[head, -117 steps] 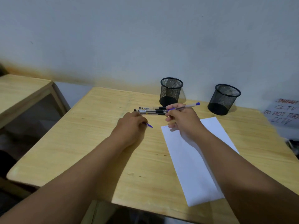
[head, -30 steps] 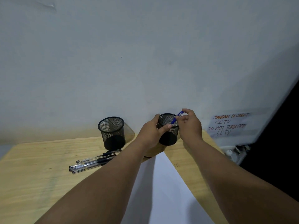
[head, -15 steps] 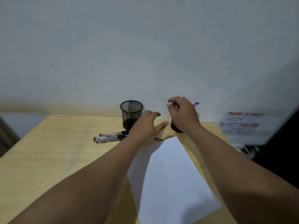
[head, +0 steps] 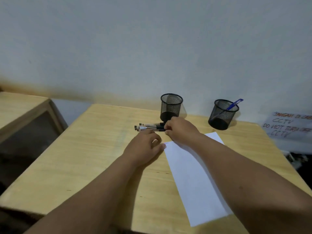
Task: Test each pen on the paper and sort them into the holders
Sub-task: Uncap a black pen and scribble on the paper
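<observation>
Several clear pens with black caps (head: 148,127) lie in a bunch on the wooden table (head: 94,149), in front of the left mesh holder (head: 170,107), whose inside shows no pen. My right hand (head: 182,130) reaches to the bunch's right end and its curled fingers pinch the black end of a pen there. My left hand (head: 143,147) rests on the table beside the top left corner of the white paper (head: 194,179), fingers loosely curled, holding nothing. A blue pen (head: 233,104) stands tilted in the right mesh holder (head: 222,115).
A wall runs close behind both holders. A paper sign with handwritten text (head: 288,125) leans at the right, beyond the table's edge. A second wooden table (head: 18,108) stands at the left across a gap.
My right hand has let go of the blue pen, which now stands in the right holder, and moved left to the pen bunch. My left hand drew back to the paper's corner.
</observation>
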